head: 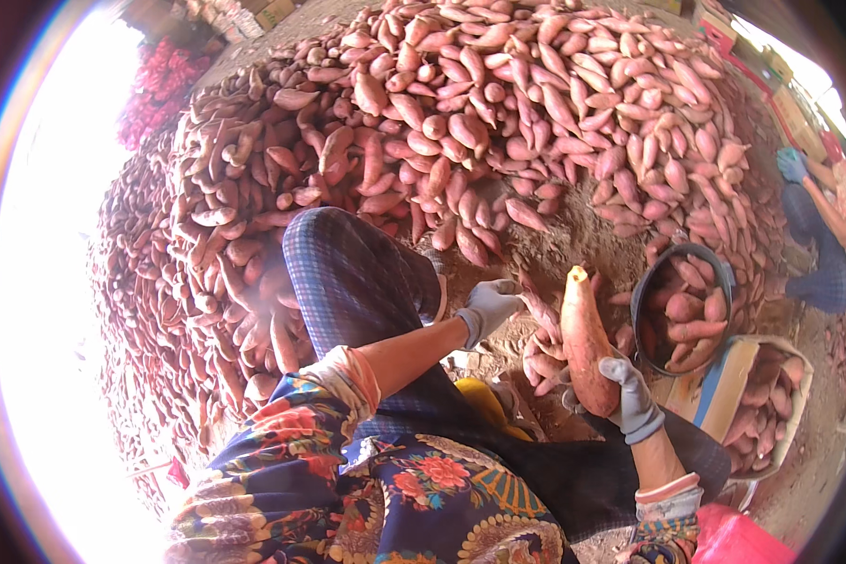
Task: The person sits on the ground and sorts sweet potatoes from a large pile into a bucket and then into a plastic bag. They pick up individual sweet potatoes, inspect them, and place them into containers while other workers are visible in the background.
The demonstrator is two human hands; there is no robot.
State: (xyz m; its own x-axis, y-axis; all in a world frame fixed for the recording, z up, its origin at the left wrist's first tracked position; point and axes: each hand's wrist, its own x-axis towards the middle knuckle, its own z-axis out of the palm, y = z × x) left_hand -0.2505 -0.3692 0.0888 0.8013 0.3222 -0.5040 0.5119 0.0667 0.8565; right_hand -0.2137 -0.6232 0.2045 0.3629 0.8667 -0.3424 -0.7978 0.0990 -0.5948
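Note:
My right hand (631,402), in a grey work glove, grips a large sweet potato (585,345) by its lower part. The root stands nearly upright in view; its upper end looks broken or cut, showing pale flesh, and its skin is yellowish near there. My left hand (492,310), gloved alike, is curled, with its fingertips near a slim sweet potato (539,310). Whether the fingers hold anything is hidden. Just below that root, several smaller sweet potatoes (543,363) lie on the ground between my legs.
A large heap of sweet potatoes (465,127) curves around the front and left. To the right stand a dark bucket (634,321) and a cardboard box (730,384), both holding sweet potatoes. Another person's gloved hand (792,166) shows at far right. Pink material (737,536) lies lower right.

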